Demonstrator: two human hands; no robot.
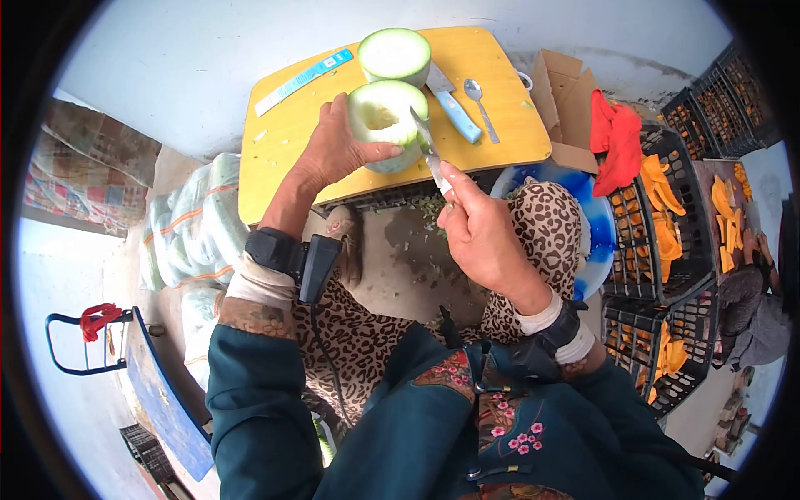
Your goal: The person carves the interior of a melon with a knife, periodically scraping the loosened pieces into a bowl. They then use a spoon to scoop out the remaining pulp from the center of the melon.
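On the near part of the yellow table (287,158) stands a pale green melon piece (408,104), perhaps winter melon, with its white cut face up and a hollow in the middle. My left hand (333,150) grips it from the left, thumb across the near side. My right hand (487,242) is closed around the handle of a small knife (427,148), whose blade touches the right edge of the cut face. Just behind stands another melon piece (394,54), its cut face whole. To the right lie a blue-handled knife (459,117) and a metal spoon (481,108).
A blue-and-white strip (304,82) lies at the table's left. Right of the table are a cardboard box (562,104), a blue-and-white basin (602,229), a red cloth (615,137) and black crates (658,287) of orange slices. Wrapped bundles (192,221) stand left. Another person's hands (757,246) show far right.
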